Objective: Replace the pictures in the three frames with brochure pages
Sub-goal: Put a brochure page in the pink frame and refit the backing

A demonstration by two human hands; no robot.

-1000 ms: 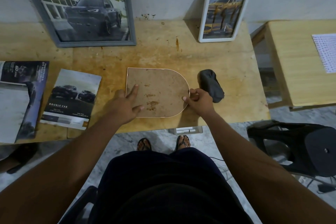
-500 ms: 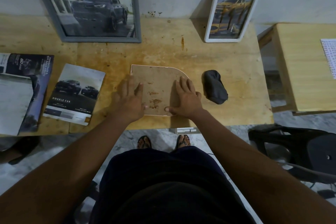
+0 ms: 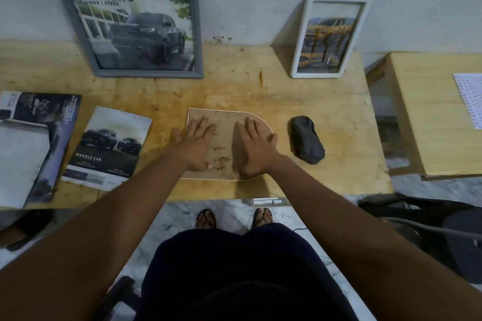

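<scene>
An arch-shaped frame (image 3: 223, 135) lies face down on the wooden table (image 3: 260, 96), its brown stained backing board up. My left hand (image 3: 196, 143) rests flat on its left half, fingers spread. My right hand (image 3: 257, 148) lies flat on its right half, thumb near the curved edge. A grey frame (image 3: 135, 31) with a dark pickup picture leans on the wall at the back left. A white frame (image 3: 329, 36) with a yellow truck picture leans at the back right. A loose brochure page (image 3: 109, 148) marked Double Cab lies left of my hands.
An open brochure (image 3: 34, 143) lies at the table's left end. A black pouch (image 3: 307, 139) sits right of the arch frame. A second wooden table (image 3: 433, 117) with a printed sheet (image 3: 469, 96) stands to the right. A black chair (image 3: 443, 232) is at lower right.
My right hand left the frame's curved edge and laid flat on the backing. Both hands have slid further up the board with fingers spread.
</scene>
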